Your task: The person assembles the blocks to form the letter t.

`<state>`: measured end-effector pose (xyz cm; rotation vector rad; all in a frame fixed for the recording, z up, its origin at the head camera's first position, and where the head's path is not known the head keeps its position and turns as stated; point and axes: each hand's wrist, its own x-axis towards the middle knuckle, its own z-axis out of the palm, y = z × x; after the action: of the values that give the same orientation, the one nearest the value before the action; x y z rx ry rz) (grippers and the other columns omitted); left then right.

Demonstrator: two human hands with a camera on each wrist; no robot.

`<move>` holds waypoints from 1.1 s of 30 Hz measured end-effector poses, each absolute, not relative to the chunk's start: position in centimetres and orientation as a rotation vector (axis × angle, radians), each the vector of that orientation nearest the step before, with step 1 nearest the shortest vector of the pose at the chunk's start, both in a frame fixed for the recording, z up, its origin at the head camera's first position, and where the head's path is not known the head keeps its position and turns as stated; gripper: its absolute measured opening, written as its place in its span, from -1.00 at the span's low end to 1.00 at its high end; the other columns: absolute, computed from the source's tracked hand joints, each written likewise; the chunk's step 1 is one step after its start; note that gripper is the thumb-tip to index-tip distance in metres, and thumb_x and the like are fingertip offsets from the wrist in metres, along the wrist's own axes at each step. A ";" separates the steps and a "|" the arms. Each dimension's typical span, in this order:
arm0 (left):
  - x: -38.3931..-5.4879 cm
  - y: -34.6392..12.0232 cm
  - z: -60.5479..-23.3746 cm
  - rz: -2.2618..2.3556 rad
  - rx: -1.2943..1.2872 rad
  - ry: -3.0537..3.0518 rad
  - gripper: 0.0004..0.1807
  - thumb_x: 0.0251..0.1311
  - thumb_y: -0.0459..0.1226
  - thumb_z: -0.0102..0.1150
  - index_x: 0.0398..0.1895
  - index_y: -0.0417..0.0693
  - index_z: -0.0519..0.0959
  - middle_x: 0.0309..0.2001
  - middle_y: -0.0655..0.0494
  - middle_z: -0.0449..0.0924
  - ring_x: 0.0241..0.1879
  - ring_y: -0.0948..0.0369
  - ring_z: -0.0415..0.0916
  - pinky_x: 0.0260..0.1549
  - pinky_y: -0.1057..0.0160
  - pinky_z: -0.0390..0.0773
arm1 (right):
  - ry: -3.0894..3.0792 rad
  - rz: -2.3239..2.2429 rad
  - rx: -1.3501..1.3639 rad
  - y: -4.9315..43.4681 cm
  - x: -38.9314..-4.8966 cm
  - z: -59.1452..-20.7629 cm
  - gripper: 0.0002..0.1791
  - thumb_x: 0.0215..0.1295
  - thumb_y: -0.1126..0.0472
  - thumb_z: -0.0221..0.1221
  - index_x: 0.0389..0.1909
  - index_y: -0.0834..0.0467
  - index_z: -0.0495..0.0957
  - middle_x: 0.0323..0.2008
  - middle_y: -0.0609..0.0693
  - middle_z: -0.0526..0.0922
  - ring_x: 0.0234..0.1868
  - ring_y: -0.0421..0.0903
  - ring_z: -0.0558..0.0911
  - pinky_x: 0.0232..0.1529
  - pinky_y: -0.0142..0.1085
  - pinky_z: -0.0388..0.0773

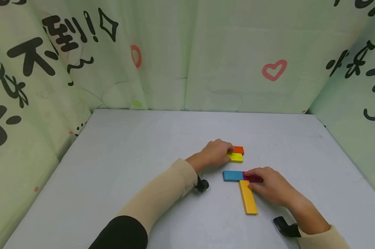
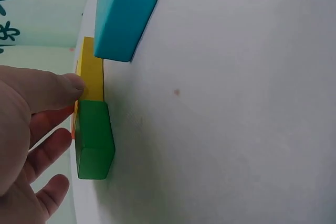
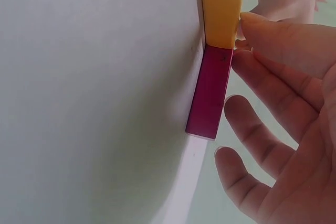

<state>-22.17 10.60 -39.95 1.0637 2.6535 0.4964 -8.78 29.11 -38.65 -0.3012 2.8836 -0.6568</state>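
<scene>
On the white table, my left hand (image 1: 213,153) grips a side-by-side pair, a yellow block (image 1: 236,158) and an orange block (image 1: 238,150). Its thumb presses the yellow block's near side, with the fingers around the far side. A green block (image 2: 94,140), covered by this hand in the head view, adjoins the yellow one's end. My right hand (image 1: 273,185) pinches a magenta block (image 3: 209,93), index finger on its far edge and thumb by the amber block (image 1: 248,197). The magenta block lies end to end with a blue block (image 1: 232,176); the amber block extends toward me from their joint.
A pale green curtain (image 1: 231,62) with dark lettering and hearts encloses the table (image 1: 137,138) at the back and sides. Dark wrist camera mounts (image 1: 201,184) stick out below both wrists. Beige sleeves cover the forearms.
</scene>
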 end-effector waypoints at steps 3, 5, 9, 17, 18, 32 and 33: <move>-22.3 10.7 -39.9 0.510 1.060 2.628 -0.66 0.37 -0.28 0.19 0.19 0.01 0.60 0.09 0.23 0.62 0.05 0.23 0.41 0.10 0.28 0.40 | 2.880 -0.662 -0.303 29.1 -8.8 -38.6 -0.60 0.23 0.20 0.38 0.08 0.18 0.64 -0.02 0.09 0.63 -0.01 0.11 0.53 0.01 0.08 0.56; -22.4 10.7 -39.8 0.522 1.051 2.604 -0.66 0.37 -0.31 0.18 0.18 0.01 0.60 0.09 0.23 0.61 0.04 0.23 0.41 0.10 0.29 0.41 | 2.879 -0.666 -0.306 29.1 -8.8 -38.6 -0.61 0.23 0.21 0.38 0.08 0.18 0.64 -0.02 0.09 0.63 -0.02 0.11 0.53 0.01 0.08 0.56; -22.4 10.9 -39.9 0.550 1.017 2.567 -0.65 0.37 -0.35 0.16 0.18 0.05 0.59 0.09 0.26 0.60 0.03 0.25 0.39 0.11 0.31 0.39 | 2.879 -0.664 -0.305 29.1 -8.8 -38.6 -0.61 0.23 0.20 0.38 0.08 0.18 0.64 -0.02 0.09 0.63 -0.02 0.11 0.53 0.01 0.09 0.55; -22.1 11.5 -40.0 0.605 1.002 2.531 -0.57 0.35 -0.45 0.14 0.23 0.05 0.58 0.09 0.28 0.60 0.04 0.28 0.42 0.09 0.38 0.41 | 2.887 -0.664 -0.306 29.2 -8.8 -38.6 -0.61 0.23 0.20 0.38 0.08 0.18 0.64 -0.02 0.09 0.62 -0.02 0.12 0.52 0.00 0.09 0.56; -22.1 11.5 -40.1 0.606 1.006 2.527 -0.57 0.34 -0.45 0.15 0.22 0.04 0.58 0.09 0.27 0.60 0.04 0.28 0.42 0.09 0.40 0.41 | 2.889 -0.666 -0.309 29.2 -8.9 -38.6 -0.61 0.23 0.20 0.38 0.08 0.18 0.64 -0.03 0.09 0.62 -0.02 0.12 0.52 0.00 0.08 0.56; -21.7 11.1 -40.2 0.730 0.895 2.584 -0.64 0.34 -0.29 0.24 0.19 -0.02 0.57 0.06 0.20 0.59 -0.04 0.27 0.45 0.05 0.40 0.45 | 2.881 -0.661 -0.290 28.9 -8.8 -38.6 -0.60 0.22 0.20 0.39 0.08 0.18 0.64 -0.02 0.09 0.63 -0.01 0.12 0.53 0.01 0.08 0.56; -21.7 11.0 -40.1 0.719 0.890 2.596 -0.64 0.34 -0.26 0.26 0.18 -0.02 0.57 0.03 0.20 0.60 -0.07 0.28 0.44 0.02 0.40 0.46 | 2.883 -0.659 -0.291 28.9 -8.8 -38.6 -0.60 0.22 0.20 0.39 0.08 0.18 0.64 -0.02 0.09 0.63 -0.01 0.12 0.53 0.01 0.09 0.56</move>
<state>-21.72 11.03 -40.13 0.8905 2.5958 0.7187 -8.84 28.92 -38.56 -0.2905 2.8826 -0.6587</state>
